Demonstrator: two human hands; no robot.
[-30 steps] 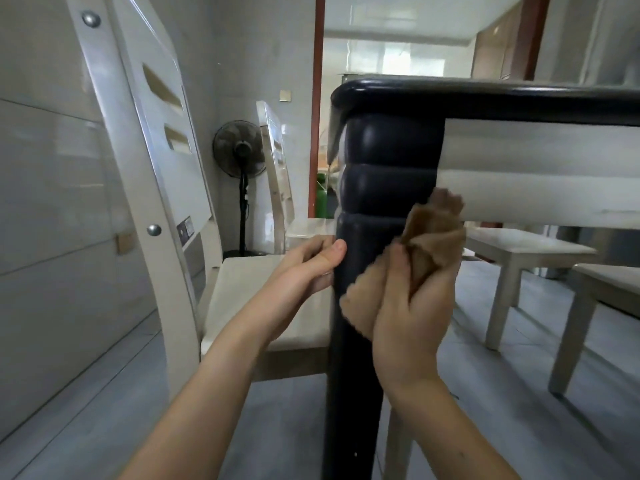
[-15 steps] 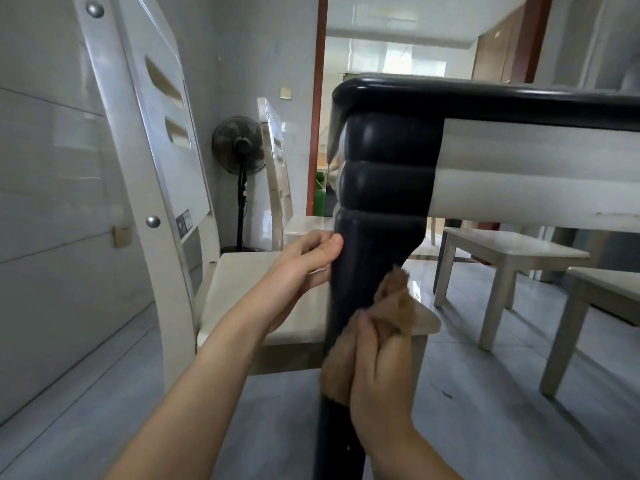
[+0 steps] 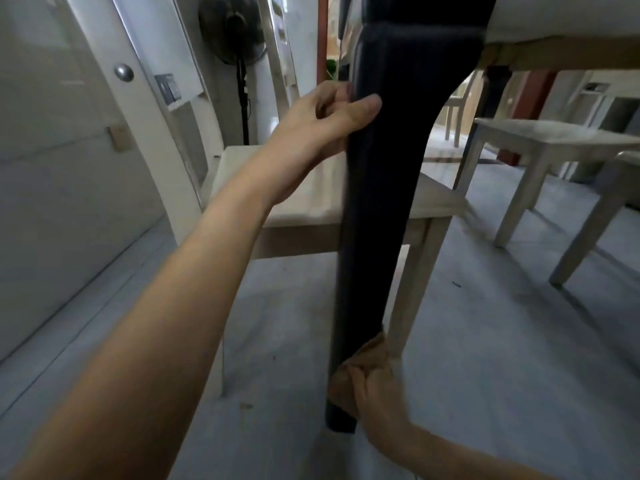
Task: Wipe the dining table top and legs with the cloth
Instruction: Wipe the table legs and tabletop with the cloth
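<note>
Grey tile floor [image 3: 485, 341], pale chairs [image 3: 311, 202] behind, fan [image 3: 235, 32] at rear wall. Item: dark table leg [image 3: 377, 202], upright, foot on floor. Left hand [image 3: 322, 123]: thumb and fingers clamped round leg's upper part, bracing. Right hand [image 3: 374, 389]: low, near foot, fingers closed on brown cloth [image 3: 367, 355], cloth pressed against leg's right side. My notes for step, wiping leg: keep cloth wrapped w/ firm pressure, run full length to the foot, then turn wrist to reach back face; left grip steady. Tabletop out of view, can't judge.
</note>
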